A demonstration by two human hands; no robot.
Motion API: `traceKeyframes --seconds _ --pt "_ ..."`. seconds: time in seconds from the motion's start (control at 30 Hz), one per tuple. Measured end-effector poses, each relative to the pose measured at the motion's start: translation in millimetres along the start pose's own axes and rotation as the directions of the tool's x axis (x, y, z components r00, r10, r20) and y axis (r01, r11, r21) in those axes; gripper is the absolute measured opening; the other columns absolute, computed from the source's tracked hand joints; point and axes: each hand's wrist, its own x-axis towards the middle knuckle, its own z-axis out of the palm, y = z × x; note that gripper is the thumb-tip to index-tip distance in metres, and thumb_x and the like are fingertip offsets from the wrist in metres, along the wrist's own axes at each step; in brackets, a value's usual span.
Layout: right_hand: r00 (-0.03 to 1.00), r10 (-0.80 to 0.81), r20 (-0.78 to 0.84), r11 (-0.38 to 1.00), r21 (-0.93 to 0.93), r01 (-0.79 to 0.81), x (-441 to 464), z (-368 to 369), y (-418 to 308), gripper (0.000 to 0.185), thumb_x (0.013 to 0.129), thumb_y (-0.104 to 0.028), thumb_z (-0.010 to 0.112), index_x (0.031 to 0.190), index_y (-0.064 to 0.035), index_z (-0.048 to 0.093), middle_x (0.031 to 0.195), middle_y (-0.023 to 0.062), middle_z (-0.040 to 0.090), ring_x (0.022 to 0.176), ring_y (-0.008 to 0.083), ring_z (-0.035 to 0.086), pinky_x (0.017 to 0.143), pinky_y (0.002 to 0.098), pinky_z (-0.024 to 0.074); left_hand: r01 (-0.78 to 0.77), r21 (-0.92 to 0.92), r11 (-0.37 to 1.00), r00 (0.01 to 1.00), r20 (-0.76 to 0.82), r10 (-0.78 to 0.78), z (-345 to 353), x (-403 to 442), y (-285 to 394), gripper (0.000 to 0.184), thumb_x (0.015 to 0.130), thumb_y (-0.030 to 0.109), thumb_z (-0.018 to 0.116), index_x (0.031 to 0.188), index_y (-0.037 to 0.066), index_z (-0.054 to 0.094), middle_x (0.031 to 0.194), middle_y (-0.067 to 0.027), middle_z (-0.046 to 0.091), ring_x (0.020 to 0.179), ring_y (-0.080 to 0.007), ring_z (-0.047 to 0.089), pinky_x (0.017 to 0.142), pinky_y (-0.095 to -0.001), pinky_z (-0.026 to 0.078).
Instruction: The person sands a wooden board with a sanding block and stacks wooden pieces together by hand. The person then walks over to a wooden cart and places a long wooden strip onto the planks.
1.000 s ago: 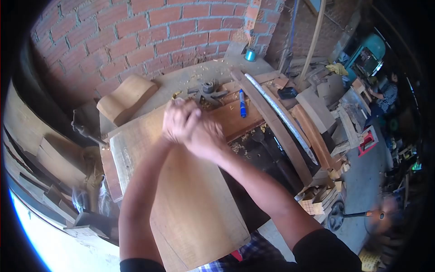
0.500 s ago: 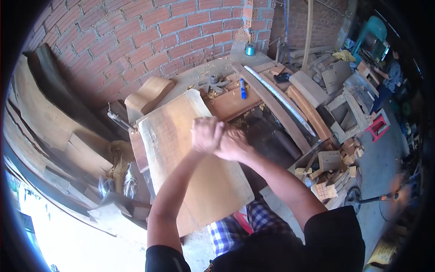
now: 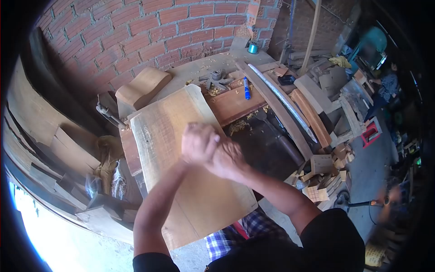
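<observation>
My left hand [image 3: 198, 141] and my right hand [image 3: 229, 159] are pressed together above a wide wooden board [image 3: 204, 208]. The left fingers are curled, and the right hand is closed up against them. Whatever lies between the two hands, if anything, is hidden. The board is pale brown with a rough, greyish left edge. It slants from the workbench [image 3: 186, 70] toward my lap, its near end over my checkered shorts [image 3: 219, 242].
A curved wooden block [image 3: 144, 86] and a blue marker [image 3: 246, 88] lie on the bench. Long wooden strips [image 3: 278, 106] run along its right side. Wood offcuts [image 3: 317, 192] are heaped at right. A seated person [image 3: 387, 88] is at far right, beyond a red stool [image 3: 371, 132].
The view has shifted slightly, so the board and bench appear a little further left. My hands remain pressed together, with their angle slightly changed.
</observation>
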Motion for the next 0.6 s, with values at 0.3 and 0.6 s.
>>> traceKeyframes --seconds 0.3,0.6 --pt "1.0 -0.014 0.015 0.996 0.092 0.013 182.3 23.0 42.7 0.042 0.072 -0.032 0.072 0.101 -0.0028 0.063 0.095 0.022 0.068 0.089 0.0376 0.068 0.079 0.0482 0.055 0.193 0.271 0.943 0.981 -0.042 -0.189 2.2 89.0 -144.3 0.038 0.095 0.04 0.044 0.09 0.009 0.065 0.08 -0.0138 0.066 0.082 -0.031 0.062 0.08 -0.0419 0.037" --pt "0.949 0.009 0.316 0.999 -0.042 0.005 6.9 -13.2 14.1 0.056 0.075 -0.045 0.067 0.105 0.0015 0.062 0.103 0.0249 0.067 0.102 0.038 0.063 0.094 0.0503 0.0466 0.236 0.215 0.948 0.972 -0.04 -0.233 2.9 -6.6 25.4 0.03 0.094 0.034 0.048 0.093 0.006 0.06 0.081 -0.018 0.062 0.081 -0.0361 0.06 0.082 -0.0479 0.039"
